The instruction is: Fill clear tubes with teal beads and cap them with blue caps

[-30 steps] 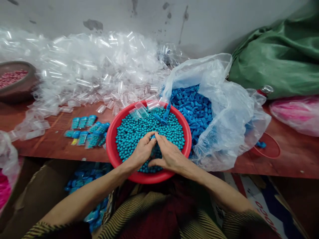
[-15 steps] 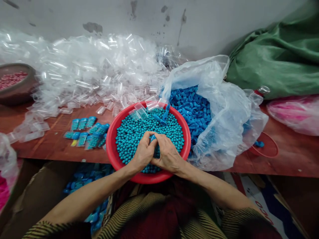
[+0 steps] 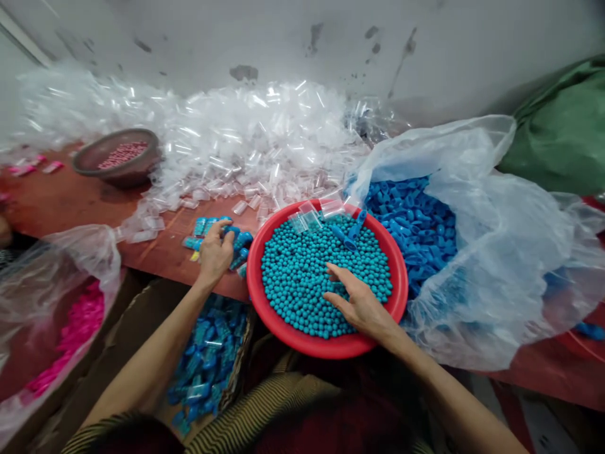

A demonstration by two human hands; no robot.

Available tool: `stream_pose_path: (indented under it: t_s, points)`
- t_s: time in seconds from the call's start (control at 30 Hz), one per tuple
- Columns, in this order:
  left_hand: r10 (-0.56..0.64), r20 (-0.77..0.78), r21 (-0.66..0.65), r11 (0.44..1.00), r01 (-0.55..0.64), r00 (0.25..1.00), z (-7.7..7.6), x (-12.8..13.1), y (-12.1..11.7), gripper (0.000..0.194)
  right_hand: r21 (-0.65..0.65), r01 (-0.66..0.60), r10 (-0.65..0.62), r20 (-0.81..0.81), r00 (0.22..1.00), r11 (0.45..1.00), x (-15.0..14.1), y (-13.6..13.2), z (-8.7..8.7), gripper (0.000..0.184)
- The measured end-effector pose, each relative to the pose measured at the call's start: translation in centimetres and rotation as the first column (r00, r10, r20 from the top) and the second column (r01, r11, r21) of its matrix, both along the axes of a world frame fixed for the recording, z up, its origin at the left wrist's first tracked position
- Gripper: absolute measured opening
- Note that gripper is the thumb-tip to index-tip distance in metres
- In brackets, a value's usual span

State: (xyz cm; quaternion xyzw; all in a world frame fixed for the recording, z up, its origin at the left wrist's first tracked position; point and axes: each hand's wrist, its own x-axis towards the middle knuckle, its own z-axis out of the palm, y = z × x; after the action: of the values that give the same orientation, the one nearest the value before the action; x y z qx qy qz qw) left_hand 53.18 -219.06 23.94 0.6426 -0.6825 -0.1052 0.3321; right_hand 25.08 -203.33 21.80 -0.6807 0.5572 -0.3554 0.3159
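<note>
My left hand (image 3: 216,253) is over a small group of clear, bead-filled containers with blue caps (image 3: 243,239) on the table. Its thumb and forefinger are curled about one blue cap, and the fingers partly hide the container below. Over a red basin (image 3: 256,284) full of turquoise beads (image 3: 302,290), my right hand (image 3: 357,299) is open, thumb and fingers apart, with nothing in it. Two blue scoop-shaped caps (image 3: 350,239) and a few clear empty containers (image 3: 307,216) lie on the beads at the far rim.
Clear empty containers (image 3: 265,139) are heaped along the wall. A plastic bag (image 3: 477,252) of blue caps (image 3: 420,233) stands right of the basin. At left are a brown bowl (image 3: 137,170) of pink beads and a bag of pink pieces (image 3: 78,334). Below, a carton holds filled containers (image 3: 208,353).
My hands have parted. The left went from the basin to the filled containers with the blue-capped piece; the right opened and stayed over the beads. The view has swung left.
</note>
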Motion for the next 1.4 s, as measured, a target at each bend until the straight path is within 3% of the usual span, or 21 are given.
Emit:
stream_pose_path:
  t_s: [0.1, 0.17, 0.27, 0.37, 0.57, 0.73, 0.93, 1.03, 1.13, 1.27, 1.4]
  points:
    - [0.032, 0.253, -0.069, 0.997, -0.015, 0.967, -2.6, 1.1, -0.3, 0.044, 0.012, -0.001, 0.002, -0.027, 1.000, 1.000, 0.1, 0.1, 0.0, 0.050]
    - [-0.046, 0.364, -0.034, 0.997, 0.063, 0.930, -4.6, 0.9, 0.8, 0.047, 0.010, 0.006, -0.005, -0.062, 0.998, 1.000, 0.0, 0.1, -0.1, 0.047]
    - [-0.228, 0.395, 0.098, 0.974, 0.206, 0.890, -7.3, -0.1, 2.6, 0.047, -0.004, 0.001, -0.001, -0.123, 0.992, 1.000, 0.0, 0.1, -0.5, 0.042]
    - [-0.314, 0.371, 0.136, 0.949, 0.283, 0.874, -8.7, -0.7, 3.0, 0.049, -0.036, -0.037, 0.030, -0.193, 0.981, 0.999, -0.1, 0.1, -1.0, 0.037]
    - [-0.464, 0.366, 0.270, 0.883, 0.385, 0.807, -8.6, 0.4, 0.8, 0.037, -0.057, -0.080, 0.062, -0.269, 0.961, 0.995, -0.3, 0.2, -1.0, 0.035]
    - [-0.453, 0.372, 0.253, 0.889, 0.381, 0.810, -8.4, 1.6, 0.4, 0.031, -0.024, -0.065, 0.056, -0.266, 0.962, 0.998, -0.5, 0.1, -0.8, 0.035]
    - [-0.308, 0.242, 0.105, 0.951, 0.291, 0.920, -8.9, 3.0, 0.4, 0.037, 0.005, -0.037, 0.037, -0.270, 0.962, 0.999, -0.6, 0.1, -0.7, 0.034]
    - [-0.311, 0.241, 0.069, 0.950, 0.304, 0.919, -8.7, 3.2, 1.5, 0.037, 0.011, -0.030, 0.032, -0.276, 0.961, 0.999, -0.5, 0.1, -0.7, 0.034]
    - [-0.394, 0.293, 0.084, 0.918, 0.386, 0.871, -8.6, 2.8, 3.2, 0.040, 0.016, -0.025, 0.028, -0.270, 0.962, 1.000, -0.5, 0.1, -0.6, 0.033]
    - [-0.575, 0.381, 0.222, 0.817, 0.532, 0.724, -8.9, 2.7, 4.1, 0.042, 0.015, -0.008, 0.011, -0.248, 0.969, 1.000, -0.3, 0.0, -0.4, 0.031]
    - [-0.548, 0.498, 0.226, 0.830, 0.510, 0.672, -8.7, 4.9, 2.6, 0.043, -0.016, -0.010, 0.006, -0.229, 0.973, 1.000, 0.2, 0.0, 0.0, 0.029]
